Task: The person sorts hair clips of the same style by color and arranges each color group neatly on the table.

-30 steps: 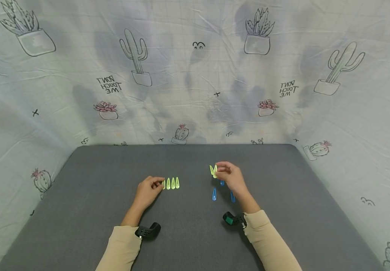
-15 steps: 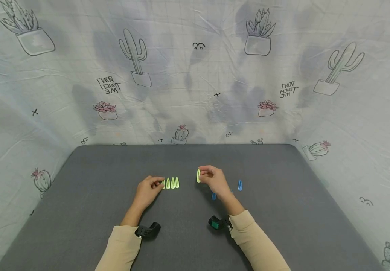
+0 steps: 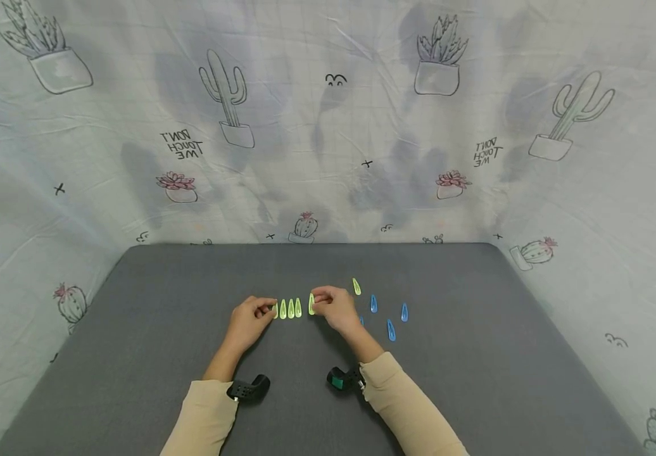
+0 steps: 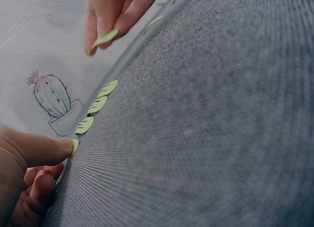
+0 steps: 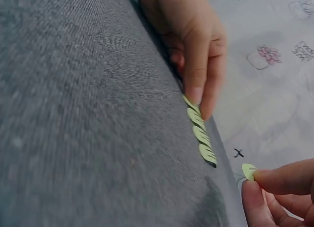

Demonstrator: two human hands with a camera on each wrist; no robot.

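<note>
Several yellow-green snap hair clips (image 3: 290,308) lie side by side in a short row on the grey table (image 3: 191,278). At the row's left end my left hand (image 3: 251,316) pinches the first hair clip (image 4: 75,147) between thumb and fingers, holding it against the table. My right hand (image 3: 336,308) grips another yellow-green hair clip (image 3: 311,304) by its side, upright and just right of the row. Both wrist views show this clip apart from the row and above the table. Fingers partly cover both held clips.
One loose yellow-green clip (image 3: 356,286) lies behind my right hand. Several blue hair clips (image 3: 391,330) are scattered to its right, one partly hidden by the hand. A cactus-printed white cloth (image 3: 328,158) hangs behind the table and along its sides.
My right hand has moved left from among the blue clips toward the row, carrying one yellow-green clip and uncovering blue clips behind it. The left hand stays in place.
</note>
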